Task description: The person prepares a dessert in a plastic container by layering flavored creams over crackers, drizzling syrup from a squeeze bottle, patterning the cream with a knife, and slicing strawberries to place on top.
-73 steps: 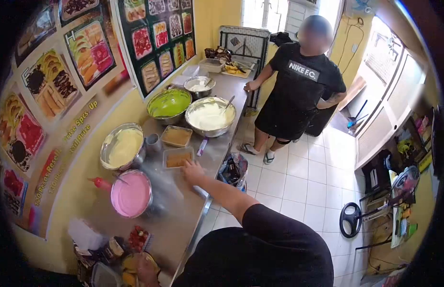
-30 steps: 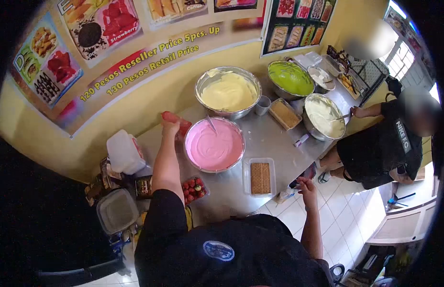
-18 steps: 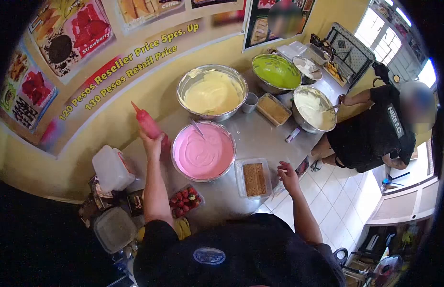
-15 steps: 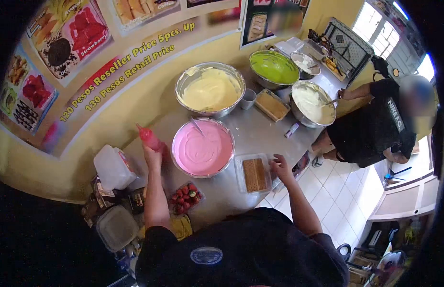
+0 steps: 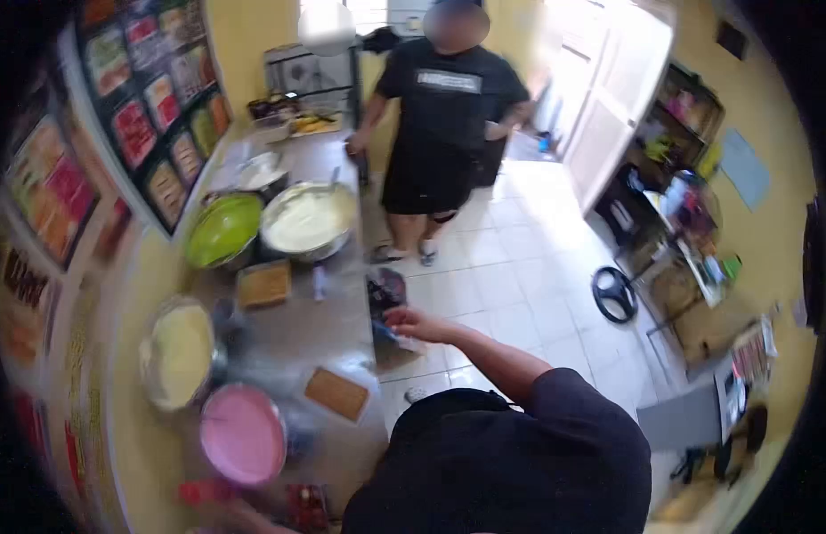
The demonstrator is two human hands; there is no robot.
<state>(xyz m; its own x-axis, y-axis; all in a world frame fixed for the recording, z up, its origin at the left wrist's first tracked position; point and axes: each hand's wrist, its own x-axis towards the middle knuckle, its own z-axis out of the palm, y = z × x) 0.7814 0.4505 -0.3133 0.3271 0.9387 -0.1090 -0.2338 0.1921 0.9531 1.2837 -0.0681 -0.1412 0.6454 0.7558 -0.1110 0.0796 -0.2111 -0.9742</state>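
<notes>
My left hand, smeared by motion at the lower left, is closed around a red squeeze bottle. Close by stands a metal bowl of pink cream, and a pack of strawberries lies below it. My right hand is off the table's edge over the floor side, fingers stretched out and holding nothing. Nearest to it on the table is a clear plastic tub with a brown cake slab inside.
Along the wall stand bowls of yellow, green and white cream. A pan of cake sits between them. Another person stands at the table's far end. A box is beside the table; shelves line the right wall.
My view has swung to the right, bringing the floor and doorway in. My right hand has left the cake tub. The other person now faces my way. The bottle stays with my left hand.
</notes>
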